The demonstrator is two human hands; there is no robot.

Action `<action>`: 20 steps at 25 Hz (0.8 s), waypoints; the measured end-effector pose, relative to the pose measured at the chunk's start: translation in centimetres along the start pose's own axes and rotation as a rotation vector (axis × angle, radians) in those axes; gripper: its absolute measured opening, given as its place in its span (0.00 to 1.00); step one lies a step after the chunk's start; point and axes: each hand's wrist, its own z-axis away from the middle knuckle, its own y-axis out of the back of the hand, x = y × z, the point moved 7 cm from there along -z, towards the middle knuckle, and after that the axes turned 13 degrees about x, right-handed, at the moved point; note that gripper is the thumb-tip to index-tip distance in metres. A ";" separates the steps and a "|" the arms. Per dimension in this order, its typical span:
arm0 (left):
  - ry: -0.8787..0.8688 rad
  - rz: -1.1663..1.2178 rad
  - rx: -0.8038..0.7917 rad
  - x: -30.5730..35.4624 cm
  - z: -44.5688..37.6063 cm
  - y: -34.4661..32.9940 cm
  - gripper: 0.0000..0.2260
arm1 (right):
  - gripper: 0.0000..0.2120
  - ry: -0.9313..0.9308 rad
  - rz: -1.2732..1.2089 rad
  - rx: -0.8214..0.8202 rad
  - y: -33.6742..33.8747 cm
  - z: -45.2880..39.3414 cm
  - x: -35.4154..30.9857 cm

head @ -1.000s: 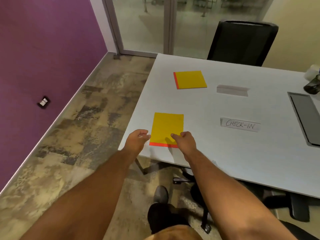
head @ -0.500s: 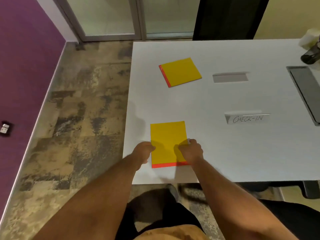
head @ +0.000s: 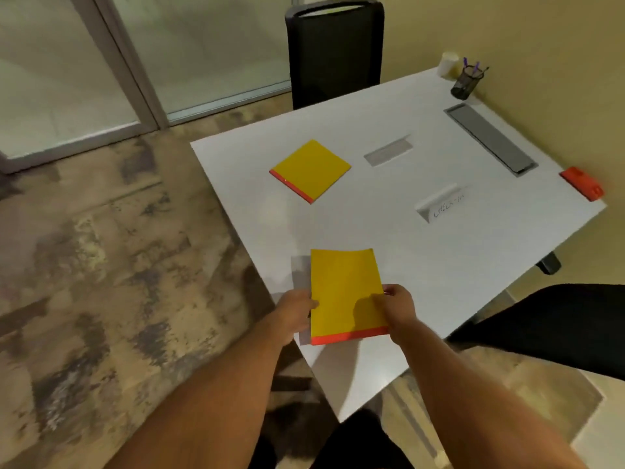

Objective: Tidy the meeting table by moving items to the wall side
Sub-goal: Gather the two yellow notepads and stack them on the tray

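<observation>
A yellow notepad with a red spine (head: 341,292) is lifted off the white table (head: 439,252), casting a shadow to its left. My left hand (head: 293,309) grips its left edge and my right hand (head: 397,308) grips its right edge near the red spine. A second yellow notepad (head: 311,169) lies flat farther out on the table. Two folded paper name cards rest beyond: a blank one (head: 388,149) and one lettered CHECK-IN (head: 443,203).
A mesh pen cup (head: 466,81) and a white roll (head: 448,64) stand at the far corner by the beige wall. A grey cable tray (head: 490,138) and a red object (head: 582,182) lie along the wall edge. Black chairs stand at the far side (head: 334,49) and right (head: 558,326).
Both hands closed on the near notepad and raised it off the table. The view swung so the wall side now shows at the right.
</observation>
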 end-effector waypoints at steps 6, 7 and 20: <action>-0.142 0.135 0.053 1.2 -1.0 7.2 0.11 | 0.07 -0.040 -0.322 0.009 -2.8 6.1 -4.0; -0.141 0.159 0.070 1.4 -1.2 8.3 0.16 | 0.07 -0.055 -0.374 0.010 -3.3 6.5 -4.8; -0.372 0.036 -0.031 17.9 -5.3 16.1 0.14 | 0.18 -0.155 -0.705 -0.096 -13.1 2.4 -16.1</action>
